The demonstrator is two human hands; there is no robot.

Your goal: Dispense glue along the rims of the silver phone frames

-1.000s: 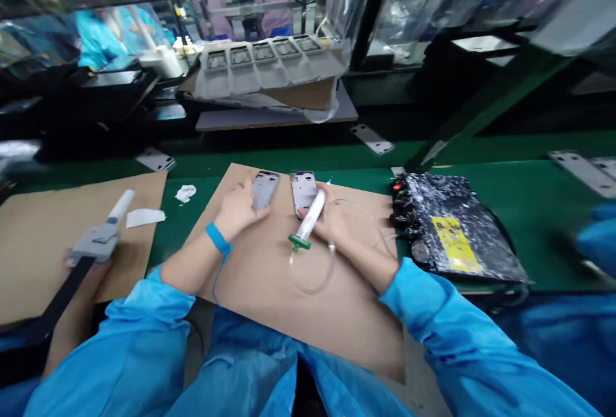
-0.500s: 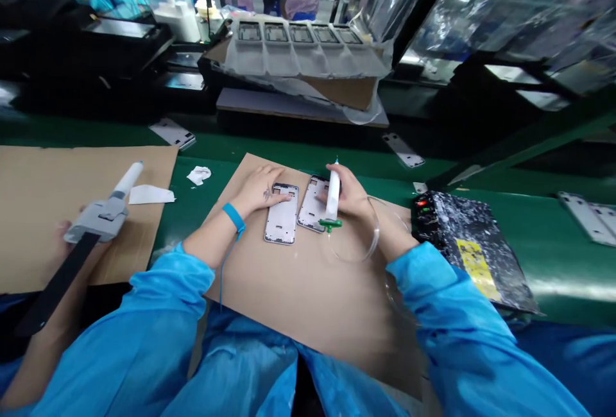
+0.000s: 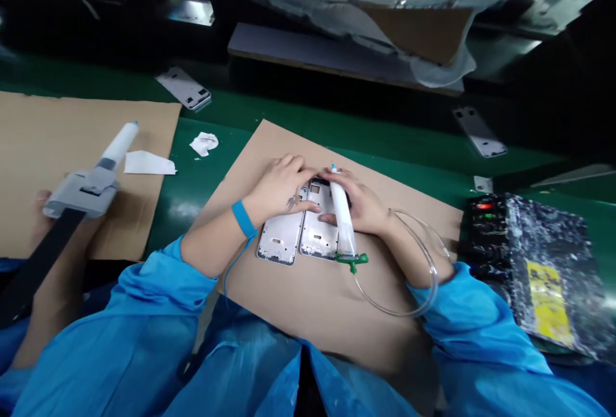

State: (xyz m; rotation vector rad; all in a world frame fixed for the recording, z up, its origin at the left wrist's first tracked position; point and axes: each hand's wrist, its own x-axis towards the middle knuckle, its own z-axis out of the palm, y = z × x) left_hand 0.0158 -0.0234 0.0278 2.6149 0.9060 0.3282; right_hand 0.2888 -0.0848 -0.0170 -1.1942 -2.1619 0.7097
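Two silver phone frames lie side by side on a cardboard sheet (image 3: 308,314), the left frame (image 3: 279,237) and the right frame (image 3: 317,231). My left hand (image 3: 282,192) reaches over the top of the left frame; its thumb and fingers take the right frame by its upper left part. In my right hand (image 3: 363,205) is a white dispensing syringe (image 3: 342,218) with a blue tip pointing away and a green cap. That hand's fingertips also touch the right frame. A clear tube (image 3: 385,309) loops from the cap past my right wrist.
Right of the cardboard stands a paint-spattered control box (image 3: 548,263). Other phone frames lie at the back, one left (image 3: 184,88) and one right (image 3: 479,131). Crumpled tissue (image 3: 205,144) lies on the green bench. At left, a co-worker's hand (image 3: 43,212) is beside a grey device (image 3: 84,192).
My view has tilted down. My left hand has moved right, from the left frame to the right one. The syringe stays in my right hand, and the two frames now lie closer together.
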